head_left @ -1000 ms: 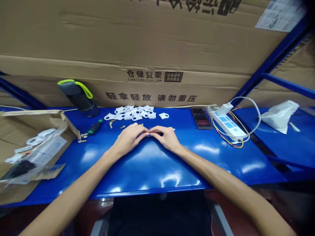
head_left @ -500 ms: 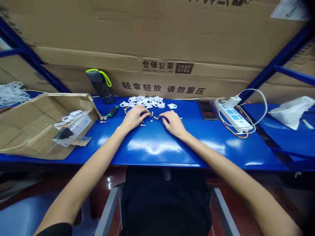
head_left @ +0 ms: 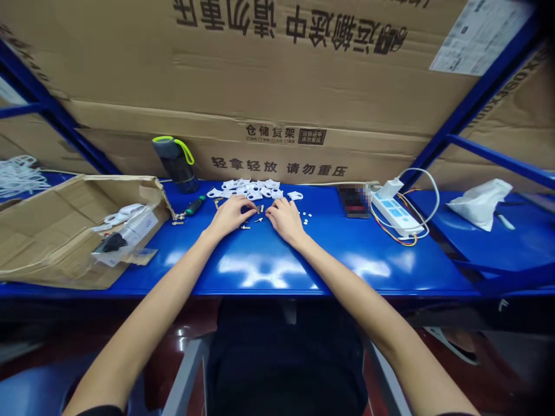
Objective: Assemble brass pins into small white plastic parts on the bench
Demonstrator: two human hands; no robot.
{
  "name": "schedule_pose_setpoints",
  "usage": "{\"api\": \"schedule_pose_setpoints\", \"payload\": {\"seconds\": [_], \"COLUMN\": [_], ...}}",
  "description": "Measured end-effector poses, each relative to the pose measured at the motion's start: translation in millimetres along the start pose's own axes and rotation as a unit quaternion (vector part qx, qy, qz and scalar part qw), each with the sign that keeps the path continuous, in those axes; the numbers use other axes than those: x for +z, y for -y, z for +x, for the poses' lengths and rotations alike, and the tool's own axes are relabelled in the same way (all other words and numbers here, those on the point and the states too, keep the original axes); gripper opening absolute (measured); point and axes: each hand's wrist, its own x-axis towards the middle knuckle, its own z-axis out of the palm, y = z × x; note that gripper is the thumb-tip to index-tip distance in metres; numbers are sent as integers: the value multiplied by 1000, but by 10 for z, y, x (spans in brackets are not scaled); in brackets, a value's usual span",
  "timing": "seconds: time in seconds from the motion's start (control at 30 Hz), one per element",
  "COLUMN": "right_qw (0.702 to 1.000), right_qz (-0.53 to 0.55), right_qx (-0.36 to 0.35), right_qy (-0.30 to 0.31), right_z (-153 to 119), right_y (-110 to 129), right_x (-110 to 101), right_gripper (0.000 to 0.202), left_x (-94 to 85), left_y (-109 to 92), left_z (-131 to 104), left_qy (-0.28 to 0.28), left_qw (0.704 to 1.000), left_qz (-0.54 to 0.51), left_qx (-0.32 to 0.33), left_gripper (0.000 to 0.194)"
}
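Over the blue table, my left hand has its thumb and fingers pinched at a small brass-coloured piece. My right hand is close beside it on the right, fingers bent together and lowered to the table; what they hold, if anything, is too small to tell. Small metal pieces lie between and below the hands. Just behind the hands is a pile of white plastic ring-shaped parts. Several tiny white bits lie right of my right hand.
An open cardboard box with bagged parts is at the left. Behind it stand a dark bottle and a green screwdriver. A phone-like dark object, a power strip with cables and a white bag are at the right.
The camera view has shifted. My right hand has moved left, closer to my left hand, and tiny white bits now show to its right.
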Motion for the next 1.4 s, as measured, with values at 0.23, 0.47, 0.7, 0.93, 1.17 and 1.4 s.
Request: {"api": "schedule_pose_setpoints", "payload": {"seconds": [0.23, 0.47, 0.7, 0.93, 1.17, 1.4], "right_qw": [995, 952, 957, 964, 970, 976], "right_qz": [91, 271, 249, 216, 194, 174], "right_qx": [18, 50, 34, -2, -23, -32], "right_qy": [-48, -132, -144, -153, -145, -124], "right_z": [1, -126, -239, -255, -285, -269], "right_y": [-51, -285, -473, -479, -531, -561], "right_x": [-32, -150, -145, -92, -86, -39], "right_gripper": [22, 17, 21, 24, 21, 21], "left_x": [-49, 22, 271, 266, 265, 308], "left_y": [-103, -689, -769, -760, -732, -692], "left_z": [-6, 249, 214, 132, 178, 141], "left_qy": [-33, -47, -33, -33, 4, 30], "left_qw": [999, 995, 992, 989, 974, 974], "left_qz": [-3, -88, -122, -147, -225, -223], "left_qx": [-11, 4, 19, 7, -26, -17], "left_gripper": [26, 55, 40, 31, 31, 33]}}
